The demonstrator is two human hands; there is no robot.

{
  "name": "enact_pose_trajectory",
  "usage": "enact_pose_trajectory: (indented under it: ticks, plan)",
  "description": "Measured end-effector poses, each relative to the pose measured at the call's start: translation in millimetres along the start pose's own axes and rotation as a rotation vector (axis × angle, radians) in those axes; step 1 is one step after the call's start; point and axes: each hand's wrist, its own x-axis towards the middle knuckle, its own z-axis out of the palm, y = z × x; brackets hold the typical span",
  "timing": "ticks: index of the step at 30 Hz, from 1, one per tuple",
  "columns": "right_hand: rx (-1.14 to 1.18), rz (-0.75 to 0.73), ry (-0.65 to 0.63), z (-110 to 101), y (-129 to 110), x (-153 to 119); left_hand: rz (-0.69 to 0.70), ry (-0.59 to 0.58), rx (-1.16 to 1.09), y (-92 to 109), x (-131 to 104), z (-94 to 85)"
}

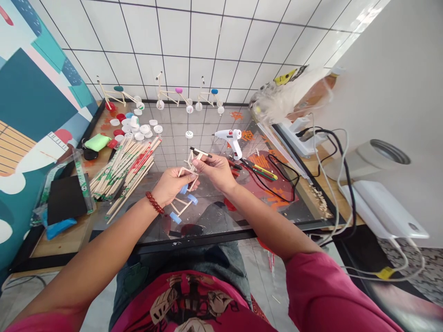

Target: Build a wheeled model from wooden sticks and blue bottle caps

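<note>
My left hand [175, 183] is closed on a small frame of thin wooden sticks [185, 170], near its lower corner. The fingers of my right hand [215, 171] pinch a short stick with a black end [196, 151] at the top of that frame. My two hands almost touch. A blue cap [184, 189] shows just under my left fingers. Below them are more sticks [180, 207] with blue caps [175, 217] at the ends; whether these join the held frame, I cannot tell. Fingertips hide part of the joints.
A white glue gun [229, 136] stands beyond my right hand, near a cutter [265, 172] and a black cable [294, 182]. Wooden chopsticks [121, 168] and bottle caps [138, 131] lie left. Several stick models [169, 95] line the tiled wall. A power strip [301, 136] sits right.
</note>
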Motion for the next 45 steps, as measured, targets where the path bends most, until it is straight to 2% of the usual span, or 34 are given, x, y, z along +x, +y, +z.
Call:
enact_pose_trajectory:
  ticks: [8, 15, 20, 26, 33, 38, 41, 45]
  plan:
    - [0.004, 0.031, 0.022, -0.3, 3.9, 1.5, -0.028, -0.016, -0.005, 0.9, 1.5, -3.6]
    - [-0.062, -0.005, 0.029, -2.4, 6.8, 1.8, -0.024, -0.019, 0.009, 2.0, 1.2, -3.1]
    - [-0.045, -0.017, 0.029, -3.5, 6.8, 3.0, -0.011, -0.071, -0.006, 3.6, 2.1, -6.2]
    - [0.072, -0.006, 0.018, -2.7, 6.9, 3.6, 0.109, -0.155, 0.104, 10.2, 3.5, -13.6]
    - [0.016, 0.022, 0.068, -6.3, 0.6, 3.8, 0.197, -0.07, 0.37, 17.2, 1.9, -19.6]
    - [0.008, -0.009, 0.057, -11.3, 0.9, 4.9, 0.152, -0.035, 0.398, 22.2, 0.8, -26.4]
    - [-0.03, -0.009, 0.017, -14.8, 3.6, 5.7, 0.15, 0.028, 0.473, 24.8, 0.9, -31.7]
    - [-0.189, -0.009, -0.028, -19.4, 8.1, 7.6, 0.263, 0.151, 0.682, 26.0, 2.0, -36.9]
